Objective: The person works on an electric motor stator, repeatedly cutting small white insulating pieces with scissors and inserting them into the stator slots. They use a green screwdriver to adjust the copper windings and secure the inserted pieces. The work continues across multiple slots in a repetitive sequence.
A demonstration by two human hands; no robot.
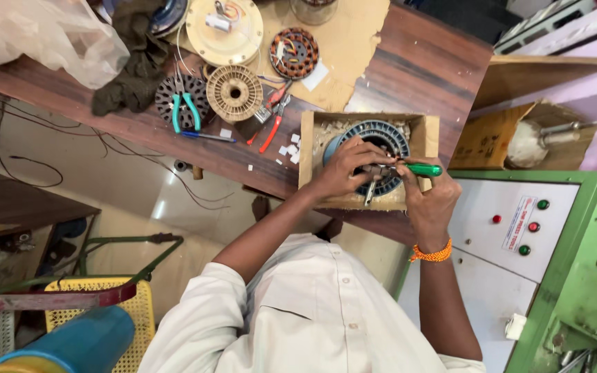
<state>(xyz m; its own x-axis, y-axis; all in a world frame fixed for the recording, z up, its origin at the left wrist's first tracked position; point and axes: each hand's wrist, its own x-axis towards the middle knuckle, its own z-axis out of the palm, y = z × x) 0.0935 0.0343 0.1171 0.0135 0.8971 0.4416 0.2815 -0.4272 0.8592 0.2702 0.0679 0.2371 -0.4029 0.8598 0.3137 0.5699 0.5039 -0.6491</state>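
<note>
Green-handled screwdriver [419, 169] lies pinched in the fingers of the right hand [428, 200], its shaft pointing left across a round grey-blue motor stator [381, 132]. The left hand [343, 169] rests on the same stator, its fingers curled and pressed down around small metal parts at the centre, right against the screwdriver's tip; what exactly they pinch cannot be told. The stator is a ring of dark slotted laminations, sitting inside a shallow cardboard box [309, 148] at the near edge of the wooden bench [423, 69]. An orange thread band [431, 254] circles the right wrist. Farther left on the bench lie teal-handled pliers [185, 110], red-handled cutters [274, 124], a cream slotted rotor [234, 92] and a copper-wound stator [294, 52].
</note>
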